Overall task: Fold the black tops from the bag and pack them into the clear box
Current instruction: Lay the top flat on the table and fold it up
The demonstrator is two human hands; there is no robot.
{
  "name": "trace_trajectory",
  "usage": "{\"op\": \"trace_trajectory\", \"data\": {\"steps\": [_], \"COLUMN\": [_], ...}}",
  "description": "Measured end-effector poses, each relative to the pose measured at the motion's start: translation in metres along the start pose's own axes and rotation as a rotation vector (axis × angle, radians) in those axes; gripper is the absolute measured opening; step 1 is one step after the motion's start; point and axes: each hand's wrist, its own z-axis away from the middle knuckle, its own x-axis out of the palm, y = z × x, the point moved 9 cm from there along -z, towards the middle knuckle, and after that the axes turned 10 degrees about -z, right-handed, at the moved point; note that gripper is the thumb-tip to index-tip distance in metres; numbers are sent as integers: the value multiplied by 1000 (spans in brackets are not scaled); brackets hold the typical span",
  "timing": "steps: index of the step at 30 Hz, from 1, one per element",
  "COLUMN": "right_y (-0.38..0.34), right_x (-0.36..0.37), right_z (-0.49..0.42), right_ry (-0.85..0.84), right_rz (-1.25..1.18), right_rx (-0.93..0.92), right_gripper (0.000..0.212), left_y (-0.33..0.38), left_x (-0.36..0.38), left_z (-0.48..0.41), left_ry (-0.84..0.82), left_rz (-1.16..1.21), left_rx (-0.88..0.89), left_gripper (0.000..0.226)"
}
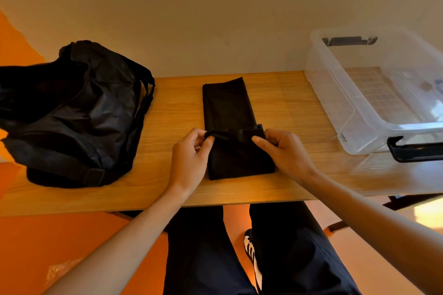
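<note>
A black top (227,108) lies as a long narrow strip down the middle of the wooden table (287,103), its near end doubled back over itself. My left hand (190,155) pinches the left corner of that folded edge. My right hand (285,153) pinches the right corner. The black bag (72,112) slumps on the table's left side, its strap hanging down its right flank. The clear box (354,115) stands open at the right, with black clip handles at its near and far ends.
A cream wall runs close behind the table. The box's near right end overhangs the table's front edge. Below the table edge are my dark trousers and a black shoe with white stripes on an orange floor. A dark chair part shows at the lower right.
</note>
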Motion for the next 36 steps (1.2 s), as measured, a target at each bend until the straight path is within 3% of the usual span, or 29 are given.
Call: {"op": "trace_trajectory", "data": {"steps": [8, 12, 17, 19, 22, 24, 29, 36], "right_y": [15, 23, 16, 6, 1, 5, 13, 10], "right_x": [-5, -11, -13, -15, -7, -2, -4, -7], "right_z": [-49, -55, -55, -56, -63, -69, -75, -80], "right_ry": [72, 123, 118, 138, 37, -16, -2, -11], "right_rz": [229, 406, 643, 632, 604, 561, 467, 357], "right_rx": [110, 148, 136, 47, -77, -64, -18, -44], "right_gripper": [54, 56, 42, 27, 45, 44, 10, 3], "left_y": [-20, -23, -4, 8, 8, 3, -2, -5], "left_x": [12, 16, 9, 9, 20, 24, 23, 23], "left_z": [-48, -63, -67, -66, -66, -70, -78, -83], "left_ry": [-44, -81, -6, -34, -187, -239, -224, -259], "left_rz": [-155, -222, -364, -406, -497, -504, -499, -453], "left_rx": [-164, -182, 18, 168, 288, 270, 228, 89], "left_gripper": [30, 23, 12, 12, 26, 29, 15, 11]}}
